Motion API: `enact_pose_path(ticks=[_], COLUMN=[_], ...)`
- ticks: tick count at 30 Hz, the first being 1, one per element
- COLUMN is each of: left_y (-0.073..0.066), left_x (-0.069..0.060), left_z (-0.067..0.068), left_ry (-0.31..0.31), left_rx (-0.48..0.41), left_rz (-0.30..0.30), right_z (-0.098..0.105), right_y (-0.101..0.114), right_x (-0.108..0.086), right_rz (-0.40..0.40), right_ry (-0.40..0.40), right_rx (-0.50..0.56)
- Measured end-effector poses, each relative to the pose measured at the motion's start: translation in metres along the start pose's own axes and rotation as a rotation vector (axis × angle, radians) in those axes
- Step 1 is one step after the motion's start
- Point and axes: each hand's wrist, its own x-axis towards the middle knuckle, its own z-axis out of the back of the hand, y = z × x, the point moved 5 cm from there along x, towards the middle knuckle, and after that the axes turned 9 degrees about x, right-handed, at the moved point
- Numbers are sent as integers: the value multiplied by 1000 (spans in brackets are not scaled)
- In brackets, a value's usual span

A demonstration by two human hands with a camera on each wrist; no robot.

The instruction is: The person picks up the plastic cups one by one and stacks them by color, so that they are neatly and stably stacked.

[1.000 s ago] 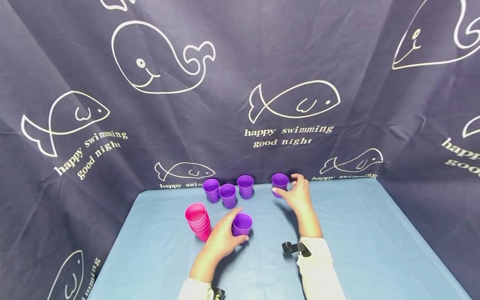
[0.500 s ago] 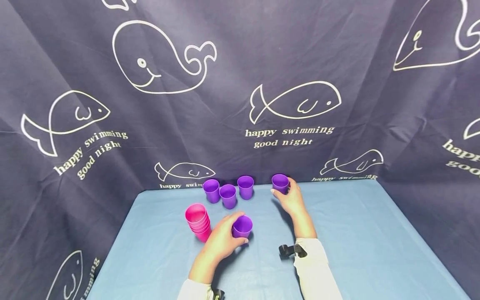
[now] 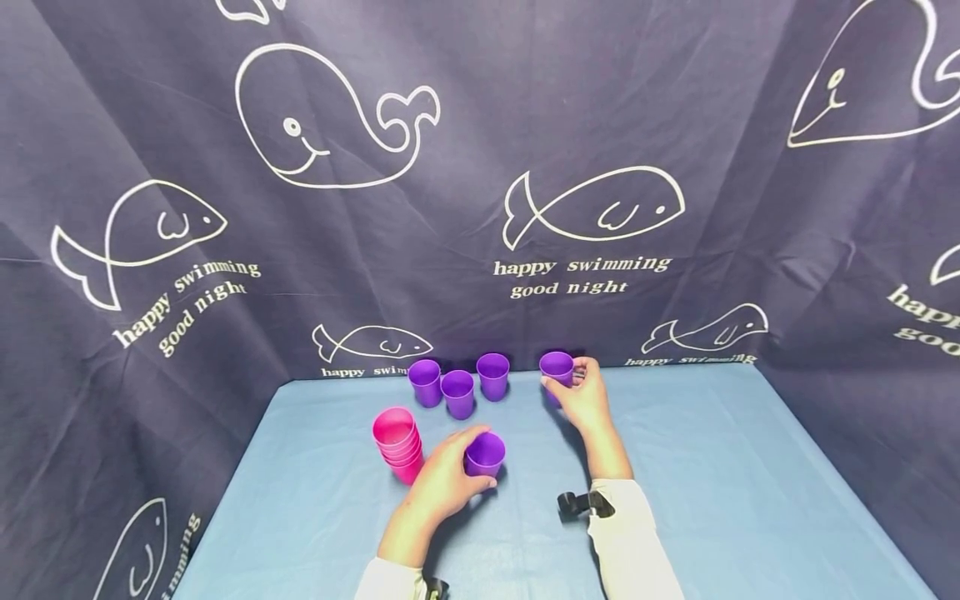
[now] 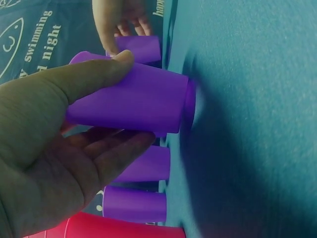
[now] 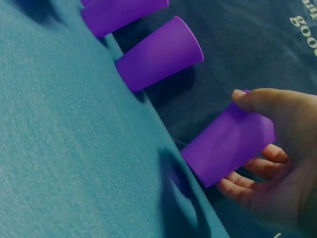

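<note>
My left hand [image 3: 441, 477] grips a purple cup [image 3: 486, 454], thumb on one side and fingers on the other; the left wrist view shows this cup [image 4: 143, 99] close up, with a shadow on the cloth by its base. Near the back edge, my right hand [image 3: 588, 402] holds another purple cup [image 3: 556, 368] between thumb and fingers. The right wrist view shows that held cup [image 5: 230, 144] with its base by the table edge; whether it touches the table I cannot tell. A stack of nested pink cups [image 3: 398, 446] stands just left of my left hand.
Three more purple cups stand upright at the back: one at left [image 3: 425, 385], one slightly nearer [image 3: 458, 396], one at right [image 3: 492, 377]. Blue cloth covers the table [image 3: 712, 500]. A dark curtain [image 3: 465, 108] with fish drawings rises behind and at both sides.
My right hand has closed in around the cup at the back and moved it slightly left and nearer. The left hand has stayed almost in place on its cup.
</note>
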Motion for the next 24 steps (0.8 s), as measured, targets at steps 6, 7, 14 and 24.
enact_pose_path(ticks=[6,7,14,24], left_y=[2,2,1,3], left_x=[0,0,1,0], left_z=[1,1,1,0], left_ry=[3,4,19,15], left_rx=[-9,-9,-2,2], left_rz=[11,14,14,21], right_z=[0,-1,-1,-5], right_y=[4,4,8,13], right_x=[0,1,-2,-6], right_rz=[40,46,30,15], right_ry=[41,45,55,108], right_rx=[-85,-90,-25,-73])
